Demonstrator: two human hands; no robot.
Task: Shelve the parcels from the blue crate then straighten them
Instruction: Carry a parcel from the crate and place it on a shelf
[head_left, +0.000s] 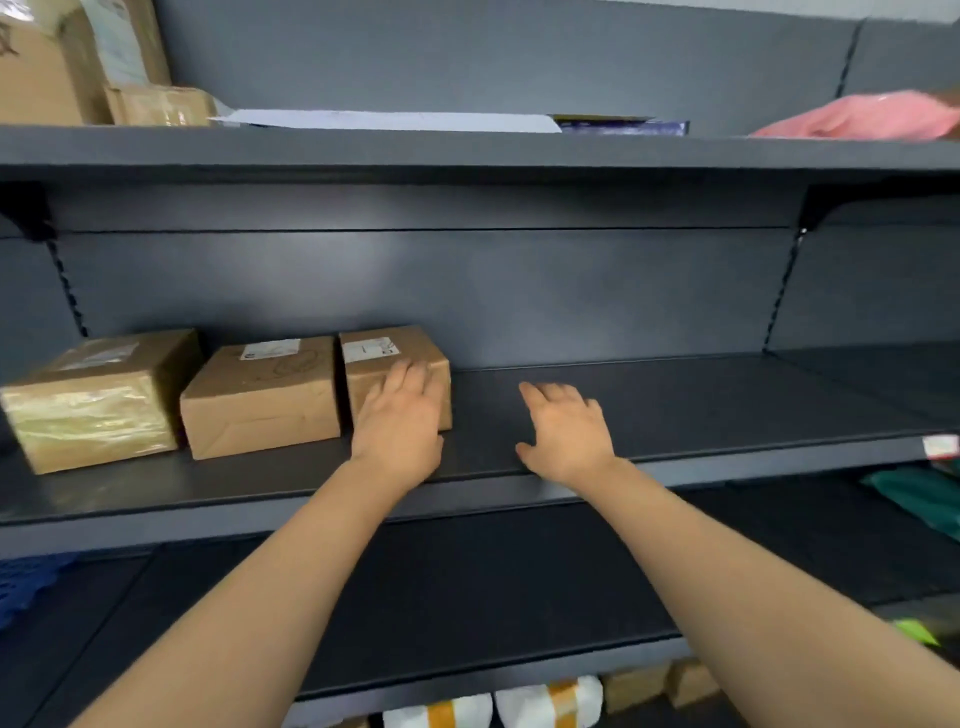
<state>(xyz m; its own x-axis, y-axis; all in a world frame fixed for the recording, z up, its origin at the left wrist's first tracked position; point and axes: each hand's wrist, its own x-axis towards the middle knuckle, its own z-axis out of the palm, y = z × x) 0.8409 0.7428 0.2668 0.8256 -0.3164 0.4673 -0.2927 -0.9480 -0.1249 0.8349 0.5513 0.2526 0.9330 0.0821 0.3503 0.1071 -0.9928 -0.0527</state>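
Observation:
Three brown cardboard parcels stand in a row on the left of the dark middle shelf (675, 400): a taped one (98, 400) at far left, a middle one (265, 400), and a smaller right one (387, 358). My left hand (402, 421) lies with straight fingers against the front of the right parcel. My right hand (563, 431) hovers open over the bare shelf just right of that parcel, touching no parcel. A corner of the blue crate (26, 582) shows at the lower left edge.
The upper shelf carries cardboard boxes (78, 67) at left, a flat white envelope (389, 120), a dark blue packet (623, 126) and a pink bag (862, 117). Green bags (924, 499) lie at right below. White and orange parcels (545, 701) sit on the bottom level.

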